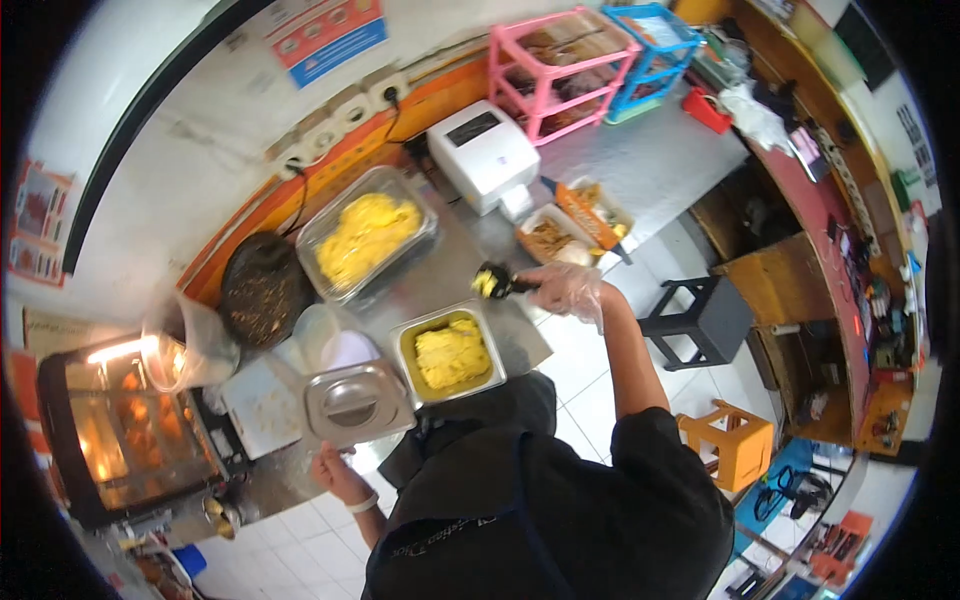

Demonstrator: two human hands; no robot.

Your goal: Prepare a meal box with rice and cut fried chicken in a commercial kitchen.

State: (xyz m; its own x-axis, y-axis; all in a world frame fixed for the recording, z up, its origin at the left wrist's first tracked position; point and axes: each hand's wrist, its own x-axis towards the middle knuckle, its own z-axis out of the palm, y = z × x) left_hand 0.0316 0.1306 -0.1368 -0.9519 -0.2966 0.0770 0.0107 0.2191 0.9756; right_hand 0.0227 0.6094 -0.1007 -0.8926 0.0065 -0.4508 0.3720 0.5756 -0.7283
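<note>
My right hand (566, 292), in a clear plastic glove, grips a black serving spoon (501, 282) with a lump of yellow food on it, just left of two open food boxes (559, 234). My left hand (335, 471) is at the near corner of a steel lid (358, 405); its fingers are partly hidden, so its hold cannot be made out. A square steel container (498, 361) of yellow food stands between the hands, beside the lid. Behind it, a larger clear tray (429, 217) also holds yellow food.
A white printer (486, 154) stands by the wall, near pink stacked racks (541, 79). At left are a dark stone mortar (264, 289), a white cutting board (262, 409) and a lit glass food warmer (127, 431). Black (697, 322) and orange stools (731, 444) stand on the floor at right.
</note>
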